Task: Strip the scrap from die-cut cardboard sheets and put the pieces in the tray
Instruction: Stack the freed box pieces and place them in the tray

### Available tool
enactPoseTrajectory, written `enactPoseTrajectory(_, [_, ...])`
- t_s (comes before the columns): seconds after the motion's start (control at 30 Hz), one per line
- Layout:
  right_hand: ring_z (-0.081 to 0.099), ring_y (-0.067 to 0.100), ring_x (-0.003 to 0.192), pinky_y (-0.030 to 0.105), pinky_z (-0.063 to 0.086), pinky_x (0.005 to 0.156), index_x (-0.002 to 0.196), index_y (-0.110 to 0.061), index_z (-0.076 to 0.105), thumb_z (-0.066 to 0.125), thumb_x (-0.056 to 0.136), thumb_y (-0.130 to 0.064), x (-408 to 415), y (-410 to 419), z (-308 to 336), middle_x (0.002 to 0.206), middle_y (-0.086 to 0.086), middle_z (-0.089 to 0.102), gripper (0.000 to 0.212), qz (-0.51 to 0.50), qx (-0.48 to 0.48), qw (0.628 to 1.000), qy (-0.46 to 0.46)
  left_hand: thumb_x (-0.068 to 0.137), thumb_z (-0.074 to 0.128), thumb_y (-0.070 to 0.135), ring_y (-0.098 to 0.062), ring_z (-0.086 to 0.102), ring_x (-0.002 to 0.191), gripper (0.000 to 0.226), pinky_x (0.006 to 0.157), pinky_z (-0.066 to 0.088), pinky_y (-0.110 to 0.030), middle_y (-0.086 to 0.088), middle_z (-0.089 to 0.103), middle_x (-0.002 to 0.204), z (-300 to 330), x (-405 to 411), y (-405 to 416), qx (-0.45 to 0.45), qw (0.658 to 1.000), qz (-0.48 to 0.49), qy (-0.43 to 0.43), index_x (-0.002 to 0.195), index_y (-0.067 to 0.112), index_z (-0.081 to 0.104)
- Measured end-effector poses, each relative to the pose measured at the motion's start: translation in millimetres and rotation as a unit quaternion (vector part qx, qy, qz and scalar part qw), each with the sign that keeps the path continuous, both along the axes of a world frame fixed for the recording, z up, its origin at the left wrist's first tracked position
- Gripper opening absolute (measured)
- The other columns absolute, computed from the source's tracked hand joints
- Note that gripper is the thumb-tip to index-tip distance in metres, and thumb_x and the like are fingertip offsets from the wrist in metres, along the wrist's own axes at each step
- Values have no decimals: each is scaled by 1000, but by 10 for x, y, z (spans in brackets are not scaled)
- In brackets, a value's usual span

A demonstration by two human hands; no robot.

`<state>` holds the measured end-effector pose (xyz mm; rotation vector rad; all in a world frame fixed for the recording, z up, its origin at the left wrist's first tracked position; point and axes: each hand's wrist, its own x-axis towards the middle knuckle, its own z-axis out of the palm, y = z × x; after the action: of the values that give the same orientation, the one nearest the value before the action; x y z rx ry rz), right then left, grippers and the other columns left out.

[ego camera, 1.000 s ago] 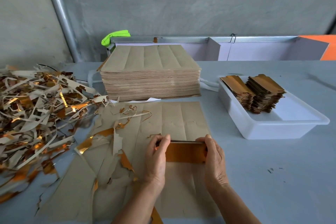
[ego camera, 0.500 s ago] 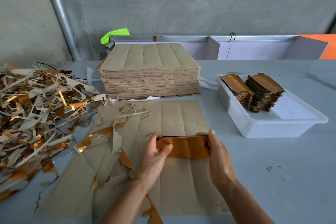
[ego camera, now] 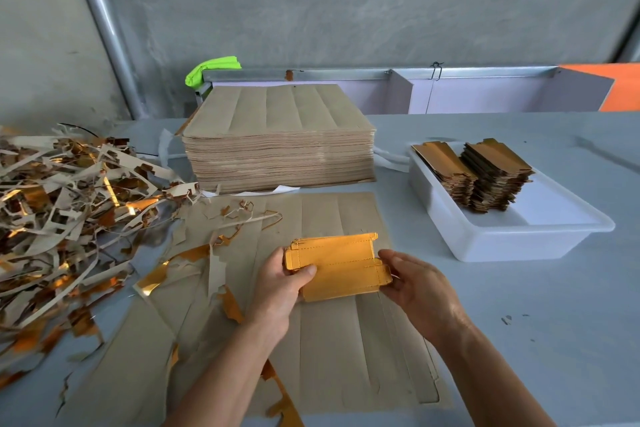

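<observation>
A small stack of gold die-cut pieces (ego camera: pixel 341 263) is held above the table, gold face up. My left hand (ego camera: pixel 280 282) grips its left end with the thumb on top. My right hand (ego camera: pixel 415 282) holds its right end from the side and below. Under them lie brown die-cut sheets (ego camera: pixel 329 350), brown side up. A white tray (ego camera: pixel 519 239) stands to the right with two stacks of gold pieces (ego camera: pixel 485 173) in it. A tall stack of brown die-cut sheets (ego camera: pixel 277 139) stands behind.
A big heap of gold and white scrap strips (ego camera: pixel 69 211) covers the table's left side. Loose scrap bits (ego camera: pixel 221 267) lie on the flat sheets. A concrete wall, a metal rail (ego camera: pixel 381 73) and a green cloth (ego camera: pixel 211 68) are at the back.
The gold stack was standing on edge on the sheet between both hands; it has been lifted and tilted flat, gold face up. My left thumb now lies on top of it.
</observation>
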<state>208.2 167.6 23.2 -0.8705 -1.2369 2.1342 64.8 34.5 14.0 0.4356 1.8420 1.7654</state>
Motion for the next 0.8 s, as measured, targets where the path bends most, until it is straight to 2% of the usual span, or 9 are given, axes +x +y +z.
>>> enactPoseTrajectory(0.1, [66, 20, 82, 30, 57, 65, 103, -5, 66, 48, 96, -6, -3, -19, 14, 90, 8, 68, 20, 24, 26, 999, -20, 85, 65, 5, -23, 62, 100, 18, 82, 55, -44, -5, 67, 101, 12, -5, -7, 4, 1000, -14, -18, 95, 19, 60])
enactPoseTrajectory(0.17, [63, 22, 91, 38, 56, 76, 103, -9, 65, 55, 93, -10, -20, -34, 11, 97, 8, 65, 14, 28, 47, 998, -37, 86, 65, 6, -22, 63, 98, 18, 74, 56, -37, -5, 68, 101, 21, 2, -13, 0, 999, -30, -18, 98, 18, 60])
enactPoseTrajectory(0.23, [63, 21, 91, 37, 54, 80, 99, -11, 66, 58, 91, -9, -37, -49, 13, 94, 5, 67, 12, 35, 75, 995, -55, 85, 65, 6, -21, 64, 97, 20, 68, 55, -33, -5, 68, 101, 30, 8, -18, 3, 999, -36, -21, 100, 19, 59])
enactPoseTrajectory(0.3, [63, 20, 87, 33, 53, 75, 95, -9, 68, 57, 91, -6, -56, -73, 19, 89, 6, 67, 12, 31, 91, 993, -68, 86, 64, 6, -22, 64, 98, 23, 67, 55, -34, -5, 67, 103, 33, 10, -21, 25, 998, -31, -47, 103, 20, 57])
enactPoseTrajectory(0.43, [60, 22, 85, 30, 50, 68, 96, -5, 66, 56, 91, -3, -101, -78, 5, 90, 10, 64, 11, -22, 62, 995, -78, 90, 59, 15, -28, 67, 95, 23, 67, 58, -37, -10, 65, 109, 39, 40, -35, 69, 991, -38, -106, 112, 14, 55])
enactPoseTrajectory(0.6, [60, 23, 85, 30, 50, 65, 97, -3, 64, 58, 90, -3, -118, -87, -3, 93, 12, 63, 9, -51, 22, 995, -78, 79, 68, -5, -27, 70, 85, 36, 64, 57, -33, -11, 69, 103, 18, 162, 37, 43, 994, -25, -101, 111, 8, 56])
enactPoseTrajectory(0.7, [62, 26, 90, 34, 52, 67, 100, -3, 63, 59, 88, -1, -82, -67, 23, 98, 14, 64, 13, -35, 13, 996, -85, 80, 66, -8, -28, 68, 88, 34, 62, 56, -30, -11, 68, 103, 43, 171, 93, 37, 995, -8, -88, 108, 9, 56])
enactPoseTrajectory(0.8, [62, 27, 90, 36, 53, 66, 108, -9, 59, 60, 87, 1, -7, -7, 90, 101, 12, 63, 23, -3, 45, 995, -87, 81, 64, -8, -28, 67, 88, 29, 60, 55, -28, -10, 67, 100, 96, 137, 135, 31, 997, -27, -62, 99, 14, 57])
